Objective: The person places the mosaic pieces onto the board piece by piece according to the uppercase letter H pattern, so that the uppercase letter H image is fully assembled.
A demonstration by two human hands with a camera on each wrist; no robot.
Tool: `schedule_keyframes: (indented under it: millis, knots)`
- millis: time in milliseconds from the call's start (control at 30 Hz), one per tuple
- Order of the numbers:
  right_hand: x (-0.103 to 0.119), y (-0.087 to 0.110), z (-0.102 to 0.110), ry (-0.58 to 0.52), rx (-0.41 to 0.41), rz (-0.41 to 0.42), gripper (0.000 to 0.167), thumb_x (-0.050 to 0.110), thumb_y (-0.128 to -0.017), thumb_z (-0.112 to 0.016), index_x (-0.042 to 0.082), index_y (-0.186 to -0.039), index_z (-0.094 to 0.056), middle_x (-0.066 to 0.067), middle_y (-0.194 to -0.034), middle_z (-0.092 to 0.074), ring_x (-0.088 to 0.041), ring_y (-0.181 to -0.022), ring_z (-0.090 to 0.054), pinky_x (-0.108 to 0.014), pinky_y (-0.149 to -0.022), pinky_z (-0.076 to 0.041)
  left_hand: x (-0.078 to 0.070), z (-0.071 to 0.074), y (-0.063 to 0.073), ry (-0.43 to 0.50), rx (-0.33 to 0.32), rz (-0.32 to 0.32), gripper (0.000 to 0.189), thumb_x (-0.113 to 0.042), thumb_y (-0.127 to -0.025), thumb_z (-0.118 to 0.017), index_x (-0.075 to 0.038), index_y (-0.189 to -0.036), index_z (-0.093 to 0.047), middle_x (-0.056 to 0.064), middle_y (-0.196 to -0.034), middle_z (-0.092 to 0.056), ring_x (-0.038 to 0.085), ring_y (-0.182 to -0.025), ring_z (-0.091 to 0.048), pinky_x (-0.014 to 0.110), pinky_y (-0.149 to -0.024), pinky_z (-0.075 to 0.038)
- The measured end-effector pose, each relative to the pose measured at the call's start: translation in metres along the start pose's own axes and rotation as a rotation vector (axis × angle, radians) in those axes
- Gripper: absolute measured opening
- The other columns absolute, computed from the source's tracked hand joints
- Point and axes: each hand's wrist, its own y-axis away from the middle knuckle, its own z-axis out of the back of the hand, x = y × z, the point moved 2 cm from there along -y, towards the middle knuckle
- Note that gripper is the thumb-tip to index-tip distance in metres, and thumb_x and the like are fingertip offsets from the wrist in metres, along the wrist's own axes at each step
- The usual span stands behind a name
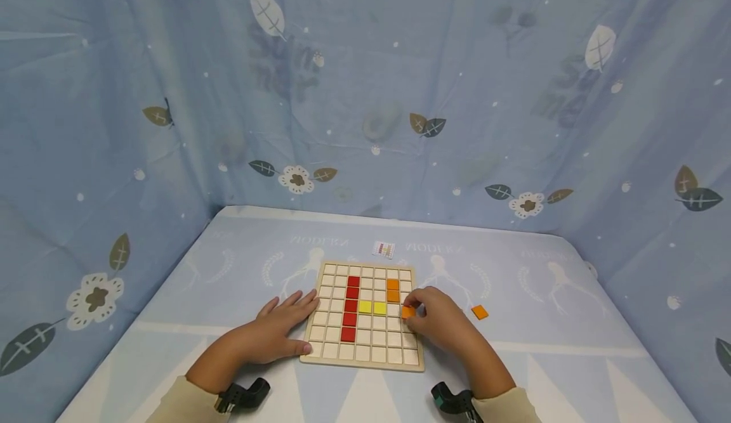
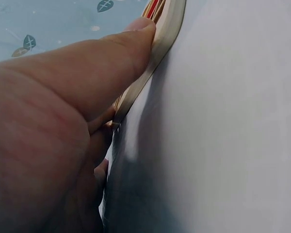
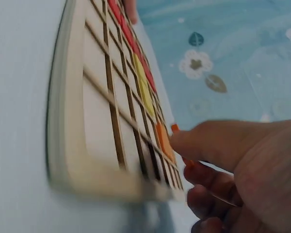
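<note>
A wooden grid board point(image 1: 365, 365) lies flat in the middle of the table. My left hand point(image 1: 270, 333) rests with spread fingers against its left side, the thumb point(image 2: 136, 46) on the rim near the front corner. Over the board's right edge, my right hand point(image 1: 441, 323) pinches an orange square tile point(image 1: 407, 312) between thumb and fingers; the right wrist view catches only its edge. Red tiles point(image 1: 350, 319) fill several squares of one column. Two yellow tiles point(image 1: 372, 308) sit side by side to their right. Two orange tiles point(image 1: 393, 290) stand one behind the other near the back right.
Another orange tile point(image 1: 480, 312) lies on the table to the right of my right hand. Behind the board is a small card point(image 1: 384, 249) printed with a coloured grid. Patterned blue cloth point(image 1: 365, 93) encloses the table at the back and sides.
</note>
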Motion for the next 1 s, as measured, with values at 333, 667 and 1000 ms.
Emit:
schedule_keyframes:
  millis: [333, 667, 1000]
  knots:
    - [0.007, -0.015, -0.024, -0.038, -0.036, -0.015, 0.017, 0.015, -0.092, -0.078, 0.018, -0.108, -0.072, -0.002, -0.103, -0.059, -0.018, -0.087, -0.053, -0.035, -0.077, -0.049, 0.0, -0.001, -0.001, 0.013, 0.005, -0.007, 0.097, -0.057, -0.093, -0.072, -0.022, -0.169, -0.023, -0.003, -0.177, -0.015, 0.034, -0.164, -0.005, 0.068, -0.124, 0.004]
    - [0.006, -0.014, -0.024, -0.038, -0.033, -0.019, 0.021, 0.02, -0.094, -0.078, 0.021, -0.114, -0.073, 0.0, -0.106, -0.06, -0.018, -0.088, -0.053, -0.035, -0.079, -0.049, -0.003, 0.003, 0.0, 0.017, 0.005, -0.009, 0.097, -0.056, -0.093, -0.073, -0.021, -0.169, -0.023, -0.001, -0.176, -0.016, 0.036, -0.164, -0.005, 0.067, -0.124, 0.005]
    - [0.006, -0.012, -0.026, -0.039, -0.028, -0.009, 0.021, 0.019, -0.094, -0.079, 0.02, -0.114, -0.073, 0.0, -0.106, -0.061, -0.017, -0.091, -0.054, -0.038, -0.083, -0.05, -0.003, 0.001, 0.001, 0.002, 0.004, -0.001, 0.097, -0.056, -0.093, -0.073, -0.021, -0.169, -0.023, -0.002, -0.176, -0.016, 0.034, -0.164, -0.005, 0.067, -0.124, 0.004]
